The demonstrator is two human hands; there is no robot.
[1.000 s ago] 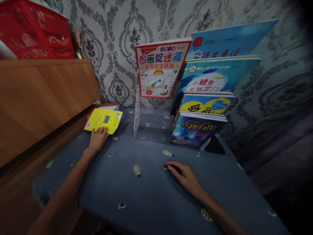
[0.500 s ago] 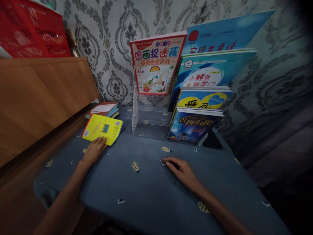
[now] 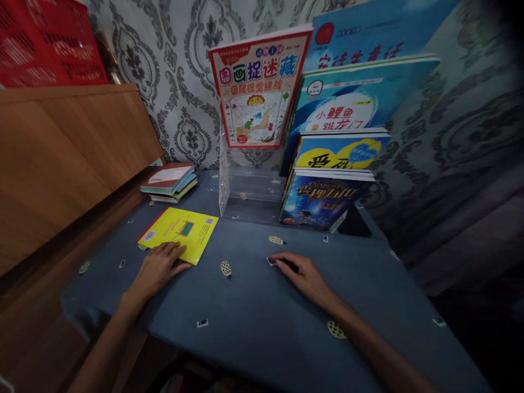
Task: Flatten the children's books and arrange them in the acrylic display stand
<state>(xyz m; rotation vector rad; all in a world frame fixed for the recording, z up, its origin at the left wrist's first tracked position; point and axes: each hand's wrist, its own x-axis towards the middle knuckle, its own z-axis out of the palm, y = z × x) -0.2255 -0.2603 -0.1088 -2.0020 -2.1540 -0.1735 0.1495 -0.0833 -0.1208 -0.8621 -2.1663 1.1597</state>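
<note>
On the left of the cloth lies a yellow book (image 3: 186,229) with a red spine, back cover up. My left hand (image 3: 160,265) has its fingers over the near edge of that book, its thumb at the near right corner. In front of the display rack, my right hand (image 3: 301,273) rests on the cloth with fingers curled and fingertips together; nothing shows in it. A clear acrylic display rack (image 3: 223,185) stands at the back. It carries a red-bordered picture book (image 3: 256,98) at upper left, and several blue and yellow books fill its right side, including a dark blue book (image 3: 323,202) in front.
A stack of books (image 3: 170,183) sits at the back left, behind the yellow book. The table (image 3: 254,305) wears a blue-grey cloth with printed pineapples and small labels. Further left are a wooden cabinet (image 3: 69,147) and a red plastic basket (image 3: 53,43). Patterned wallpaper rises behind the rack.
My left hand has brought the yellow book away from the stack, nearer and slightly right, and it now lies flatter on the cloth. My right hand stays put. The view has shifted slightly.
</note>
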